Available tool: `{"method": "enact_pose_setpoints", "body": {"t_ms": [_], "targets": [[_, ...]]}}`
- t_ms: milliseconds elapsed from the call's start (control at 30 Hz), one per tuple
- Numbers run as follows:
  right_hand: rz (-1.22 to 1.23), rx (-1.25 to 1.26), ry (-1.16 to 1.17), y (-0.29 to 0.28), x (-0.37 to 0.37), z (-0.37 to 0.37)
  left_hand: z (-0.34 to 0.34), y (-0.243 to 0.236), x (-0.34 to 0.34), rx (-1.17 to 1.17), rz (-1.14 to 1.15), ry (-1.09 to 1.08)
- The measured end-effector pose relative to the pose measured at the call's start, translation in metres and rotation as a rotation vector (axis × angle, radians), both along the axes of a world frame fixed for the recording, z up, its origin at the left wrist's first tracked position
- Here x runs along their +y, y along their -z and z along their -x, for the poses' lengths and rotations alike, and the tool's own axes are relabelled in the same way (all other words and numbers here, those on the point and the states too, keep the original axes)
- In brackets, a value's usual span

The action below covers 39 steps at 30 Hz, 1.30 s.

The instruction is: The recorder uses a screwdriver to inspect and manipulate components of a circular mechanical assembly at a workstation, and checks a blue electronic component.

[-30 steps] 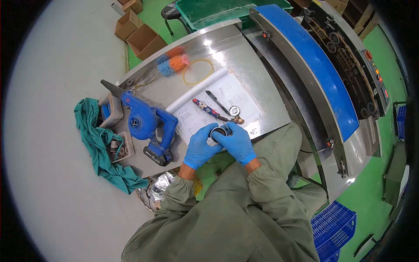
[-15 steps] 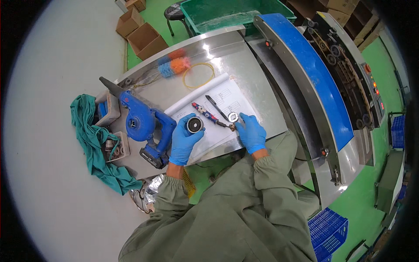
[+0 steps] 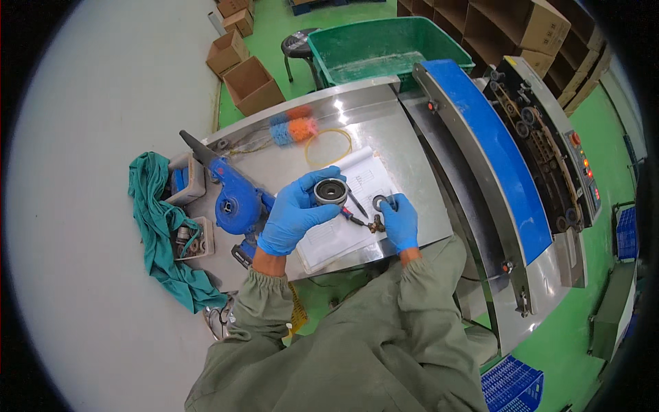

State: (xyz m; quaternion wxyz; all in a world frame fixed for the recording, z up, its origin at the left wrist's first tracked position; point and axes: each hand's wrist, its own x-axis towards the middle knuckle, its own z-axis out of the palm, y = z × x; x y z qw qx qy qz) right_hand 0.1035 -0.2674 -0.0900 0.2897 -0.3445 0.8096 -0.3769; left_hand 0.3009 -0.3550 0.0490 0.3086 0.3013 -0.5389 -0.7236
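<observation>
In my left hand (image 3: 292,218), thumb and fingers close around a round metal housing (image 3: 331,191) with a black ringed opening facing up. It is held above the papers (image 3: 331,242). My right hand (image 3: 402,223) pinches a small dark ring (image 3: 379,202) at the papers' right edge. Between the hands lies a black pen (image 3: 356,203), partly behind the left hand's housing. Beside it is a slim red-and-blue handled tool (image 3: 351,216), with a brass-coloured fitting (image 3: 376,224) at its end near my right fingers. The left hand hides part of the tool.
On the metal table (image 3: 405,154) are a blue cordless blower (image 3: 237,208), an orange-and-blue duster (image 3: 295,130) and a yellow loop (image 3: 328,148). Small bins (image 3: 199,238) and a green cloth (image 3: 154,233) line the left edge. A blue-covered machine (image 3: 491,144) stands right; a green tub (image 3: 384,51) is beyond.
The view has shifted. My left hand has raised the housing and moved it forward over the papers, its opening now tilted differently. The ring in my right hand shows a darker face than before.
</observation>
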Motion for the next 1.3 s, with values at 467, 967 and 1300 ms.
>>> {"method": "enact_pose_setpoints", "body": {"t_ms": [467, 967, 1300], "targets": [[0.776, -0.443, 0.044, -0.192, 0.032, -0.019, 0.039, -0.053, 0.021, 0.158, 0.060, 0.180], [0.838, -0.273, 0.061, -0.215, 0.048, -0.009, 0.046, -0.068, 0.031, 0.223, 0.083, 0.172], [0.791, -0.257, 0.113, -0.222, 0.053, -0.008, 0.045, -0.075, 0.032, 0.215, 0.071, 0.191]]}}
